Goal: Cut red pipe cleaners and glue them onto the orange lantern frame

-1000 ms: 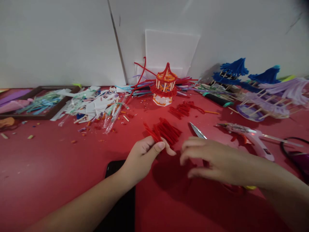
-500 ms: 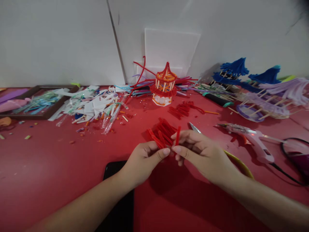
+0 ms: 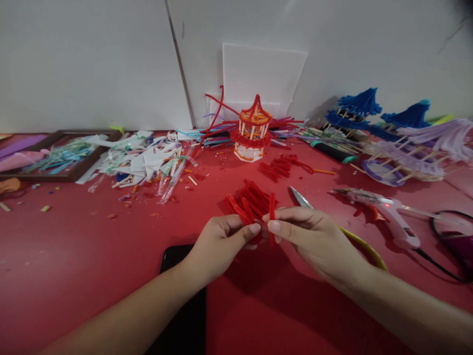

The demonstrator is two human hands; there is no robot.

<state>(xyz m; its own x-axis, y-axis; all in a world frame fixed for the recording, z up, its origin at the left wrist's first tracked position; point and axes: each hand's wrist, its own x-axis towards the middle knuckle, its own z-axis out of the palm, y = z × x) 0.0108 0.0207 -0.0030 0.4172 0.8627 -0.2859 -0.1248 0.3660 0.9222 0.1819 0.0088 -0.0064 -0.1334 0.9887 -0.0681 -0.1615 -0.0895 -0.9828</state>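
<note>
My left hand (image 3: 223, 241) is closed on a few short red fuzzy strips (image 3: 240, 209). Between the thumb and finger of my right hand (image 3: 314, 234) a single red strip (image 3: 272, 212) stands upright. The two hands are close together. Just beyond them a pile of cut red strips (image 3: 256, 195) lies on the red table (image 3: 111, 276). Farther back are a smaller heap of red pieces (image 3: 279, 166) and a small red and orange pagoda model (image 3: 253, 130). Scissors lie partly under my right hand, with a blade (image 3: 300, 197) and a yellow handle (image 3: 364, 246) showing.
A black phone (image 3: 185, 315) lies under my left forearm. To the right are a glue gun (image 3: 391, 217), blue pagoda models (image 3: 356, 106) and a lilac one (image 3: 406, 158). White scraps (image 3: 148, 162) and a brown frame (image 3: 74, 175) lie at the back left.
My right hand has turned slightly, and its red strip now points straighter up, with the lower end showing below the fingers. More of the scissor blade shows. My left hand has barely moved.
</note>
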